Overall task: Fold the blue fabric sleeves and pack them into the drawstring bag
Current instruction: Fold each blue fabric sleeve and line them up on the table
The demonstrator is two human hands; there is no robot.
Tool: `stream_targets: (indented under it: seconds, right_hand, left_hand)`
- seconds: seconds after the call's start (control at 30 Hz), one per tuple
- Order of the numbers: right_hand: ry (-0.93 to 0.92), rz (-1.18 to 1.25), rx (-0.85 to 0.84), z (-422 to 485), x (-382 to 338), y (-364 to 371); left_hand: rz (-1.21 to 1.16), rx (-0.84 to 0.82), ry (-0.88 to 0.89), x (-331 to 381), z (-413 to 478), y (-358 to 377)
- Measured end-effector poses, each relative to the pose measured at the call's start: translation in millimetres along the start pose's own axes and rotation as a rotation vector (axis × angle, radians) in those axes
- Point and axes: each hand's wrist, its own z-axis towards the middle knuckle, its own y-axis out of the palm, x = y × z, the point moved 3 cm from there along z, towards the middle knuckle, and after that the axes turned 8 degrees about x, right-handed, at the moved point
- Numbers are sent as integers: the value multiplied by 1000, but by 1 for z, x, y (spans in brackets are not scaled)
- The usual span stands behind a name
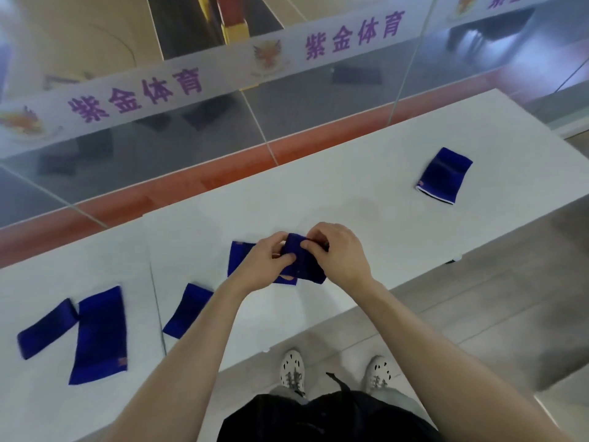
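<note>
Both hands hold one blue fabric sleeve [304, 261] just above the white table [366, 193], near its front edge. My left hand [263, 266] pinches its left side and my right hand [342, 253] grips its top right. Under them lies another blue sleeve [238, 256], partly hidden. More blue sleeves lie flat on the table: a small one [188, 311] left of my forearm, a long one [100, 334] and a narrow one [46, 328] at far left, and one with a white hem [444, 175] at far right. No drawstring bag can be picked out with certainty.
A glass wall with a banner of purple characters [318, 43] runs behind the table. The table's front edge is close to my body, with my white shoes [291, 371] on the grey floor below. A black garment with a cord [334, 413] hangs at my waist.
</note>
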Motion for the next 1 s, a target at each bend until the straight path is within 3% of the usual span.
stream_targets:
  seconds: [0.1,0.23,0.37,0.63,1.0]
  right_hand:
    - [139,42,-21,-15,-1,9]
    - [367,303,-219,-37,-17,11]
    - [259,346,-306,-60,-43,16]
    - [117,295,-381,-144,-71,44]
    - [133,293,-568,-224,-171,136]
  left_hand:
    - [-47,18,-3,-17,-15,-26]
    - [-10,24,17,-32,-43,-45]
    - [-130,112,-28,-41,-83,-46]
    - [-333,353,-290,-91,-197,-33]
    - [-291,504,-268,-187,-323,-101]
